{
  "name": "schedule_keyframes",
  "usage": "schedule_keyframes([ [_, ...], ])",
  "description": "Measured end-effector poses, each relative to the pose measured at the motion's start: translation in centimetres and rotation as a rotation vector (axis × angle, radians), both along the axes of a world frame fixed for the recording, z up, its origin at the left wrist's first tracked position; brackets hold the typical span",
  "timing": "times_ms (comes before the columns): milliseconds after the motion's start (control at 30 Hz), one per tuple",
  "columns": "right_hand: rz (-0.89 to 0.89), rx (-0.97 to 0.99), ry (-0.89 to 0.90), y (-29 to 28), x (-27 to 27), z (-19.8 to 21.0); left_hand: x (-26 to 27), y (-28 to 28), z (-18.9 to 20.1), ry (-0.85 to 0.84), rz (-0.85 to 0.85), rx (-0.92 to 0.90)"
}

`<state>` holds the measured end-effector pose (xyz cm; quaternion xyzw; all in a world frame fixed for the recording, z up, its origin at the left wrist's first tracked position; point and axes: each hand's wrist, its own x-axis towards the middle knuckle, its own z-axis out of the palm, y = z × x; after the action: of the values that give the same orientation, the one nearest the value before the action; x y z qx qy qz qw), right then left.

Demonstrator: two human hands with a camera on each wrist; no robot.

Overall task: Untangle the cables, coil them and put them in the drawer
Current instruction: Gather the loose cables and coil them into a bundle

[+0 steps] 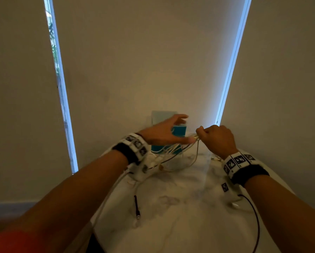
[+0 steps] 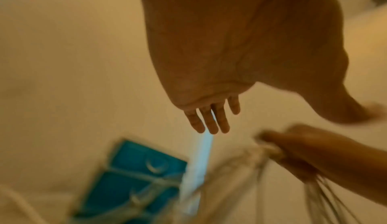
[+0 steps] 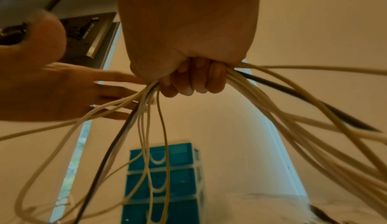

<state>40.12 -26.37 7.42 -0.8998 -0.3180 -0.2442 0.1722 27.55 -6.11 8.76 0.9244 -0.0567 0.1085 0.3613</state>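
Observation:
A bundle of cream cables with one dark cable (image 3: 146, 115) hangs from my right hand (image 3: 192, 81), which grips it in a fist above the table. In the head view the right hand (image 1: 203, 134) holds the bundle's top and the loops (image 1: 173, 152) droop to the tabletop. My left hand (image 1: 187, 128) is beside it, fingers straight and spread, thumb touching the cables. From the left wrist its fingers (image 2: 209, 121) show extended and holding nothing. A blue drawer unit (image 3: 163, 178) with white handles stands behind the hands, its drawers closed.
A white marble table (image 1: 180, 225) carries loose cable ends: a dark plug end (image 1: 137, 207) at the centre left, a dark cable (image 1: 256, 221) curving along the right, a white connector (image 1: 235, 204). A wall with roller blinds stands close behind the drawer unit.

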Motion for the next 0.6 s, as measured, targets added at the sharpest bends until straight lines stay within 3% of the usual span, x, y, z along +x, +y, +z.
schedule_keyframes([
  [100,0.020,-0.062,0.001,0.3,-0.5,1.2,2.8,-3.5,-3.2,0.074,-0.102,0.036],
  [167,0.006,-0.121,-0.085,-0.5,-0.4,2.0,3.8,-3.1,-5.6,0.112,-0.102,-0.079],
  [233,-0.040,-0.150,-0.061,-2.4,0.6,2.1,3.5,-1.4,-6.9,0.230,-0.082,-0.236],
  [367,-0.116,-0.167,0.030,-5.4,2.6,1.1,0.6,4.2,-7.6,0.419,-0.022,-0.248],
  [467,-0.095,-0.325,-0.113,-4.3,2.9,0.0,-1.7,7.4,-5.9,0.358,0.101,-0.106],
  [600,-0.101,-0.562,-0.193,-2.6,1.8,0.7,-4.2,11.7,-2.3,0.115,0.233,0.305],
])
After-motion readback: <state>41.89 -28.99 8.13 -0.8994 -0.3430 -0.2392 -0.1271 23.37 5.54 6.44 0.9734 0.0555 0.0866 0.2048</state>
